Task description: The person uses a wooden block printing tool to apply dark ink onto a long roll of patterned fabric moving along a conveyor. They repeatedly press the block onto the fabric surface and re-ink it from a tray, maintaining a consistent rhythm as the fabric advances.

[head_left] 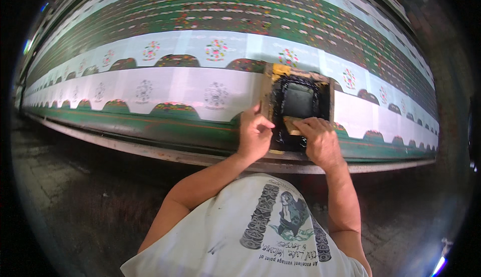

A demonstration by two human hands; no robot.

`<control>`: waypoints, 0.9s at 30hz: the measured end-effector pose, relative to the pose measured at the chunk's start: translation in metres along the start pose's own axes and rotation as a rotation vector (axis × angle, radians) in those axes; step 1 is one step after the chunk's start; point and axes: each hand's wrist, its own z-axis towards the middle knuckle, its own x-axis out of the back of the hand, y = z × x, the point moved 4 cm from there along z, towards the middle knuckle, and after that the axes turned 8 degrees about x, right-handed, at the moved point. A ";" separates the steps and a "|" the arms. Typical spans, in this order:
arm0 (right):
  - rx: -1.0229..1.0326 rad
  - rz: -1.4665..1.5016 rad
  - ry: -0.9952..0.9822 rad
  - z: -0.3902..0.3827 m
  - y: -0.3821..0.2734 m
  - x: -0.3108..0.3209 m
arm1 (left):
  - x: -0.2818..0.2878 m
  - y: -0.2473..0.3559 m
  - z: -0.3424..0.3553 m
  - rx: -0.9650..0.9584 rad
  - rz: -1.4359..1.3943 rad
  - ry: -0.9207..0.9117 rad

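A small wooden screen-printing frame lies across a long row of white fabric pieces, its inside smeared with black ink around a grey mesh window. My left hand is closed on the frame's left rail, near its lower corner. Inside the frame, my right hand grips a short wooden squeegee at the near end of the mesh. The squeegee's lower edge is hidden. Left of the frame, the nearest white fabric bears a dark round outline print.
The long green printing table curves across the view, with a metal edge on my side. Behind the near row, another fabric strip carries colourful round prints. Ink-spotted green table surface stretches beyond it.
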 end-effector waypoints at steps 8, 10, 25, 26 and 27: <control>-0.067 0.040 -0.028 -0.044 -0.033 -0.001 | 0.001 0.006 0.005 -0.021 0.096 -0.031; -0.049 0.055 -0.031 -0.051 -0.034 -0.002 | 0.001 0.012 0.008 0.018 0.023 -0.053; -0.606 0.433 0.490 -0.194 0.086 0.013 | -0.089 0.032 -0.010 -0.066 -0.103 -0.099; -0.612 0.429 0.489 -0.205 0.099 0.018 | -0.107 0.032 -0.014 -0.074 -0.081 -0.104; -0.611 0.427 0.497 -0.218 0.110 0.022 | -0.127 0.035 -0.019 -0.082 -0.119 -0.101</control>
